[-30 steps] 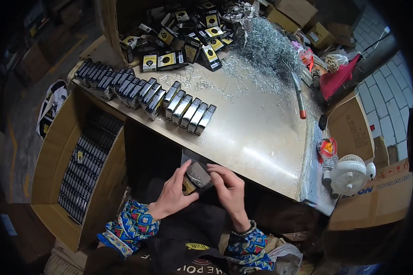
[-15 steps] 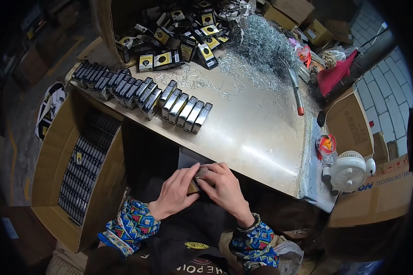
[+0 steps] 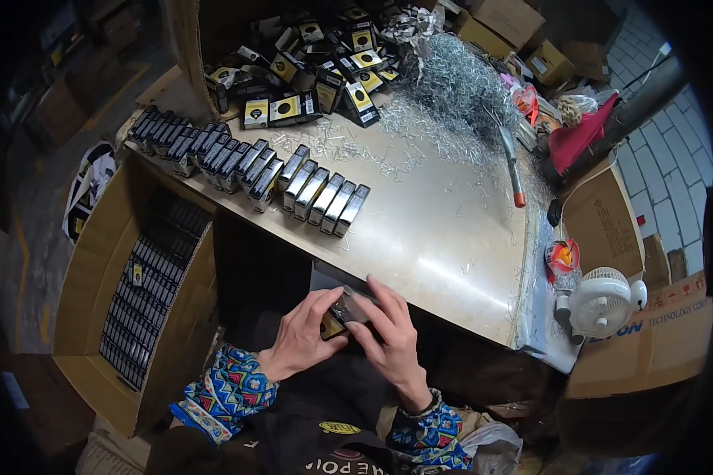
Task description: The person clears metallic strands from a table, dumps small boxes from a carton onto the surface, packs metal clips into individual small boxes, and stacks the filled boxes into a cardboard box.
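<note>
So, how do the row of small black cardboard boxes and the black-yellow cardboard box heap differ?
The row of boxes stands upright; the box heap lies jumbled farther back. The row shows mainly narrow sides; the heap, many broad yellow-marked faces. Both contain black boxes.

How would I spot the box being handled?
Start at the big table. Just below its near edge, the left hand holds a small yellow and black box. Unlike the row of boxes up top, this one is held.
</note>
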`<state>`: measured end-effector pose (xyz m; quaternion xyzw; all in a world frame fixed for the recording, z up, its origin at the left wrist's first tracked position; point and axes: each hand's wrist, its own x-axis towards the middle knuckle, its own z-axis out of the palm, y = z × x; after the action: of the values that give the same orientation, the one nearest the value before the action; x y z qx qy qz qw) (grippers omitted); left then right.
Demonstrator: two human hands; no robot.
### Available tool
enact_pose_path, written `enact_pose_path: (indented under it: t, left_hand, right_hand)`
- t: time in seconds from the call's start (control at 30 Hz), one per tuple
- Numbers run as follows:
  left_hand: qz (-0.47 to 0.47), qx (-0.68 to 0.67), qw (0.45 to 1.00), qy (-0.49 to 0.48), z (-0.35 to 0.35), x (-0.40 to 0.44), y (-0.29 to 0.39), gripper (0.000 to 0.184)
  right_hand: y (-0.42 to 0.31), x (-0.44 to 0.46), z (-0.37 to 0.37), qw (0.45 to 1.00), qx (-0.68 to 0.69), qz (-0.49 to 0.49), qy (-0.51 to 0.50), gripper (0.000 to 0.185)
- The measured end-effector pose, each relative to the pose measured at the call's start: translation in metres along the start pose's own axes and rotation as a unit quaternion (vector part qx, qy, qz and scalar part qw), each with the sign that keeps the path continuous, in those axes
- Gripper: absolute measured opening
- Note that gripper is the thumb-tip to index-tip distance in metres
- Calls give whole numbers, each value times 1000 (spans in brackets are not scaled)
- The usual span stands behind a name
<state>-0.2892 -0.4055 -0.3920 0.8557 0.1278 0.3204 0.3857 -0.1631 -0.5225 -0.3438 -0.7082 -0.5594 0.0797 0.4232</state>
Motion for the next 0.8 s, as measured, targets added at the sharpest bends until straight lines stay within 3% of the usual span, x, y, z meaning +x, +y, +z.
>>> enact_pose_path:
  t: [0.3,0.43,0.63,0.8]
  left_hand:
    - [-35,-4,999,-3,-4,1,3,79]
    - [-15,-8,1000,-16,-5,2,1,76]
    - [-61,-8,997,-43,-2,-5,-3,76]
    - [-59,36,997,-36,3,-6,2,78]
  right_hand:
    - [-9,6,-5,999,-45,-6,-18,32]
    - [-4,0,-2,996,66,4,54,36]
    - [-6,-19,14,997,29,25,69,34]
    - [-14,-20,28,983,116,94,109,27]
